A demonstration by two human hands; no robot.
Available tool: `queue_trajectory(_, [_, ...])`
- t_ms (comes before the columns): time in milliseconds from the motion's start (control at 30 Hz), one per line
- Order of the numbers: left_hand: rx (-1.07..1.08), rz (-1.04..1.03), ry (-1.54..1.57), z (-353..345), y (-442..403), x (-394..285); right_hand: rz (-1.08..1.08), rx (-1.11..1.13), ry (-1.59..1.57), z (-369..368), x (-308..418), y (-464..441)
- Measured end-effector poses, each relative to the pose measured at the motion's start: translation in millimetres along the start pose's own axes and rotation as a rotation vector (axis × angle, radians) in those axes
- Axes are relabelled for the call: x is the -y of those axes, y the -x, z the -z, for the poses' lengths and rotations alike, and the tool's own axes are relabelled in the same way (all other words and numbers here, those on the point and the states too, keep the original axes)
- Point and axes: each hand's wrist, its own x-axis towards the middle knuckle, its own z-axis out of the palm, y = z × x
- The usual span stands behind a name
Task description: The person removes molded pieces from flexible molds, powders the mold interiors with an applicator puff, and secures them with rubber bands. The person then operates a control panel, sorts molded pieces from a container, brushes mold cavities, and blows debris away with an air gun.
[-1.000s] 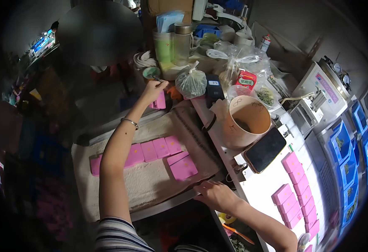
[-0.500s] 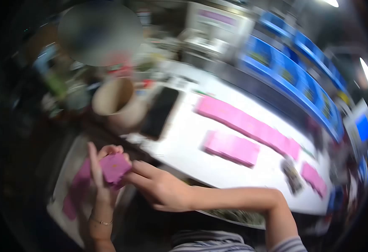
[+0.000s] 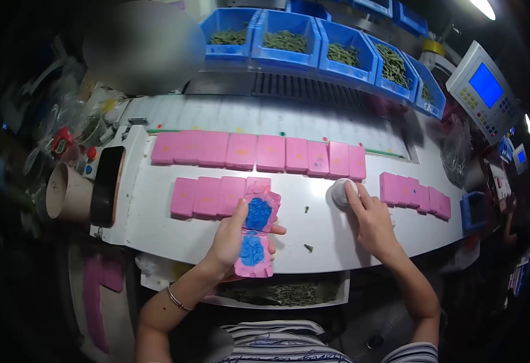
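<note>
My left hand (image 3: 228, 242) holds a pink packet (image 3: 257, 198) that lies opened out, with two crinkled blue patches on its inner face. Its fingers go behind the packet and the thumb presses on its left edge. My right hand (image 3: 371, 221) grips a small, round, grey-white object (image 3: 340, 193) low over the white tabletop; its exact kind is unclear, since the fingers cover part of it. A long row of pink packets (image 3: 240, 151) lies beyond both hands. A shorter row of pink packets (image 3: 208, 196) is beside my left hand, and another small group (image 3: 415, 192) is right of my right hand.
Blue bins (image 3: 286, 42) of dried green leaves line the back. At left are a phone (image 3: 107, 187) and a beige cup (image 3: 68, 192). A drawer of leaves (image 3: 289, 290) sits under the front edge. A scale display (image 3: 486, 85) stands at right.
The view has swung right. The pink packet, earlier compact between both hands at the far left, is now opened out in my left hand. My right hand has moved right onto the round object.
</note>
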Motion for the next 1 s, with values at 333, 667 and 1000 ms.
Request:
queue_trajectory(333, [-0.082,-0.011,-0.015,-48.2,-30.2,3.2,0.219,-0.253,-0.358,0.9,63.1,-4.2])
queue_trajectory(667, [-0.111,-0.056,0.035,-54.9,-37.4,-2.4,0.222,-0.371,-0.291,-12.3,61.8,-0.4])
queue_trajectory(1000, [-0.155,-0.070,-0.001,-48.9,-49.9,7.4,0.279,-0.346,-0.156,1.9,54.1,-8.6])
